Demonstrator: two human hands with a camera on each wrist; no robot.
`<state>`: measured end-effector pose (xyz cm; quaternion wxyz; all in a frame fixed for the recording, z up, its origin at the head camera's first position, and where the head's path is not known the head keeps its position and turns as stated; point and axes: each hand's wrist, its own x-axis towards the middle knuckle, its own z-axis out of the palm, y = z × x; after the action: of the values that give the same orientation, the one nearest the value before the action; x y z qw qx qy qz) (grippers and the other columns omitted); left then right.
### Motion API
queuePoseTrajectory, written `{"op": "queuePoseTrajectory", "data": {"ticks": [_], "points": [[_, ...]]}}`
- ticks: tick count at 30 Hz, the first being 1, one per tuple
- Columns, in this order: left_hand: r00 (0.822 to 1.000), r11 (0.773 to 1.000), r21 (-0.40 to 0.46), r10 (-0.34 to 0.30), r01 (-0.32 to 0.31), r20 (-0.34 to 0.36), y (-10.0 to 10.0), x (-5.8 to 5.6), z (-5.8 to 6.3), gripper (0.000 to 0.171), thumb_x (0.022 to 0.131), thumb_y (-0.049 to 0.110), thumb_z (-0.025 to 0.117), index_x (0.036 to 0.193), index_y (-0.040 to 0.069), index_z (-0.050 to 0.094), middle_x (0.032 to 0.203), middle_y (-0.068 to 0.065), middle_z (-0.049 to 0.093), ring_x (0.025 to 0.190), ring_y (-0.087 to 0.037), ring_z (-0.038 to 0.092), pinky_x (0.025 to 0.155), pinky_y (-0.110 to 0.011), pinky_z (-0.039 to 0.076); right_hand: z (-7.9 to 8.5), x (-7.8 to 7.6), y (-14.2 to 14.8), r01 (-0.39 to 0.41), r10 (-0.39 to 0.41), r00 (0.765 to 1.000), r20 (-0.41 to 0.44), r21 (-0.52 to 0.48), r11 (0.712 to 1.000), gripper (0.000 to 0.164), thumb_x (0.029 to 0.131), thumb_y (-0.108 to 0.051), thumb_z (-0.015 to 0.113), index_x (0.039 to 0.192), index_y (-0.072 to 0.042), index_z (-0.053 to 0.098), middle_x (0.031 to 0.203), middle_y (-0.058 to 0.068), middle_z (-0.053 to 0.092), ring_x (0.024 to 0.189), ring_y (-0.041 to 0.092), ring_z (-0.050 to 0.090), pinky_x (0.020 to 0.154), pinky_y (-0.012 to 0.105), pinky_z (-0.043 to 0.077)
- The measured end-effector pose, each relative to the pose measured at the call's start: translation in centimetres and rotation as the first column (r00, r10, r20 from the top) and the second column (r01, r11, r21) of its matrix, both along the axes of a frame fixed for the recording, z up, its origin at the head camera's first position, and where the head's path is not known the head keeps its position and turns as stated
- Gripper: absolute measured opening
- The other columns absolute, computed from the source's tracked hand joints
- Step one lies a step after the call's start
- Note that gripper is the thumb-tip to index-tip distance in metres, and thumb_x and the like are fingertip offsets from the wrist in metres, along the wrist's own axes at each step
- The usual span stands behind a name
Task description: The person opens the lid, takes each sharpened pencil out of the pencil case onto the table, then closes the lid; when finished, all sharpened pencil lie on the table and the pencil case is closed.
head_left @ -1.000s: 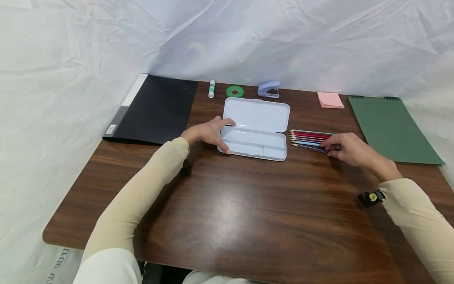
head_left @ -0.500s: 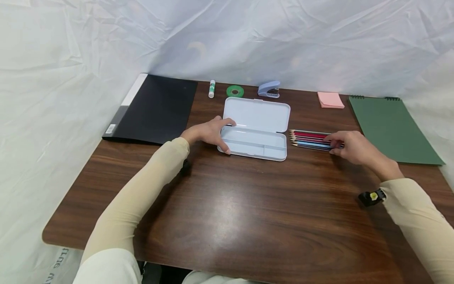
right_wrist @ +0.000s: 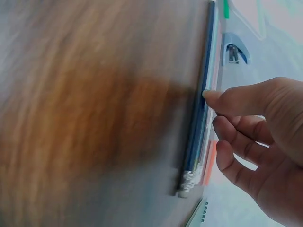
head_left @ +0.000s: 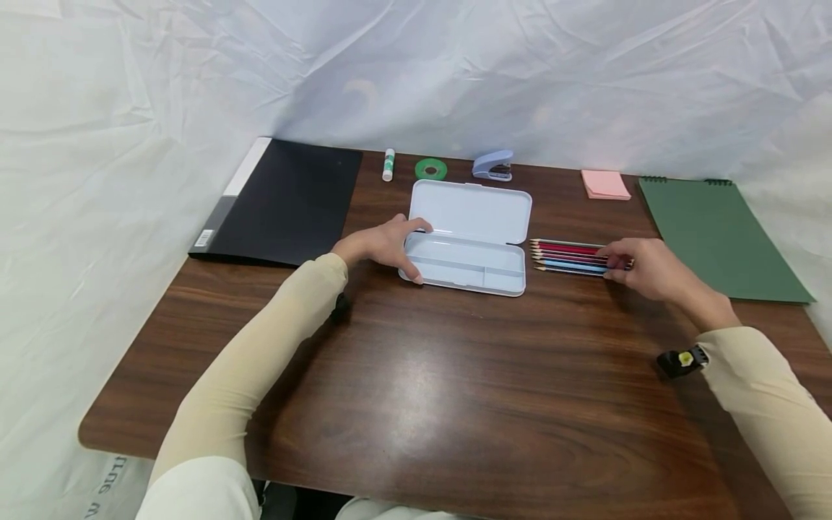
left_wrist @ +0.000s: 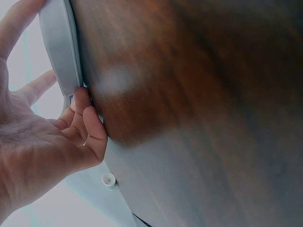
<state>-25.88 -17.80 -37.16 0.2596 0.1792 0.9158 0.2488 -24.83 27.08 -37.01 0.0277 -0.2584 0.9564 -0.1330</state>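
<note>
A pale blue pencil case lies with its lid raised back and its compartments bare. My left hand holds the case's left end, thumb at the front edge and index finger by the hinge. Just right of the case, several pencils lie side by side in a row, red, light blue and dark ones, tips leftward. My right hand grips the row near its right end, thumb on the front side and fingers across. In the right wrist view the thumb touches a dark blue pencil.
Along the back of the brown table stand a glue stick, green tape roll, lilac stapler and pink sticky notes. A black folder lies left; a green spiral notebook lies right.
The front dark pencil, slanted before, now lies in line with the others. My right hand has shifted slightly right and back along the row. The left hand has stayed put.
</note>
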Motion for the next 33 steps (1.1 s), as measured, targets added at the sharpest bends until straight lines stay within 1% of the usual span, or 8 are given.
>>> {"op": "queuePoseTrajectory", "data": {"ticks": [3,6,10,14,18,28,33], "points": [[1.0,1.0,0.002,0.001,-0.001,0.0,0.0,0.1,0.0,0.097,0.073,0.037,0.087,0.152,0.023,0.033,0.133,-0.016,0.035,0.123,-0.03,0.04,0.105,-0.046,0.039,0.1,-0.1,-0.2,-0.001,-0.001,0.999,-0.045,-0.047,0.999,0.03,0.085,0.001,0.074,0.115,0.001,0.069,0.088,0.008,0.067,0.078,0.02,0.057,0.065,0.034,0.046],[1.0,1.0,0.002,0.001,-0.001,-0.003,0.0,0.1,-0.1,0.096,0.073,0.037,0.087,0.152,0.022,0.033,0.133,-0.016,0.035,0.123,-0.03,0.039,0.105,-0.046,0.039,0.4,-0.2,-0.8,-0.008,0.003,0.998,-0.06,-0.078,0.997,0.033,0.086,-0.001,0.074,0.119,0.001,0.068,0.093,0.01,0.067,0.082,0.021,0.057,0.068,0.035,0.047],[1.0,1.0,-0.009,-0.003,0.003,-0.008,0.1,0.2,-0.1,0.096,0.073,0.038,0.087,0.152,0.023,0.033,0.133,-0.016,0.035,0.122,-0.029,0.04,0.105,-0.045,0.039,0.6,-0.5,-1.7,-0.013,0.011,1.0,-0.023,-0.084,0.996,0.039,0.085,0.0,0.076,0.123,0.001,0.066,0.1,0.015,0.067,0.09,0.027,0.059,0.075,0.044,0.047],[1.0,1.0,-0.016,-0.003,0.003,-0.008,0.1,0.3,0.0,0.096,0.073,0.039,0.087,0.151,0.023,0.033,0.133,-0.016,0.036,0.122,-0.029,0.041,0.105,-0.045,0.039,0.4,-0.7,-2.2,-0.011,0.013,1.0,0.025,-0.063,0.998,0.044,0.083,-0.001,0.077,0.125,0.003,0.063,0.1,0.018,0.066,0.092,0.031,0.06,0.079,0.051,0.046],[1.0,1.0,-0.012,-0.002,0.001,-0.011,0.1,0.3,0.1,0.096,0.074,0.038,0.087,0.151,0.023,0.033,0.133,-0.016,0.035,0.122,-0.029,0.041,0.105,-0.045,0.039,0.1,-0.9,-2.4,-0.004,0.005,0.999,0.044,-0.031,1.0,0.047,0.083,-0.003,0.078,0.126,0.003,0.062,0.1,0.019,0.065,0.091,0.032,0.06,0.079,0.051,0.046],[1.0,1.0,-0.012,0.001,-0.001,-0.005,0.1,0.3,0.2,0.096,0.074,0.037,0.087,0.151,0.023,0.032,0.134,-0.016,0.035,0.122,-0.029,0.04,0.105,-0.045,0.039,-0.2,-1.0,-2.3,0.017,-0.016,0.996,0.089,-0.003,1.0,0.045,0.085,-0.004,0.076,0.127,0.003,0.061,0.103,0.022,0.063,0.094,0.035,0.059,0.08,0.054,0.045],[1.0,1.0,-0.011,-0.001,0.001,-0.003,0.2,0.3,0.2,0.096,0.074,0.037,0.087,0.151,0.022,0.032,0.134,-0.016,0.035,0.123,-0.029,0.04,0.105,-0.045,0.039,-0.1,-0.9,-2.3,0.02,-0.019,0.996,0.086,-0.006,1.0,0.044,0.085,-0.004,0.076,0.127,0.002,0.062,0.103,0.021,0.063,0.094,0.034,0.059,0.08,0.053,0.045]]}}
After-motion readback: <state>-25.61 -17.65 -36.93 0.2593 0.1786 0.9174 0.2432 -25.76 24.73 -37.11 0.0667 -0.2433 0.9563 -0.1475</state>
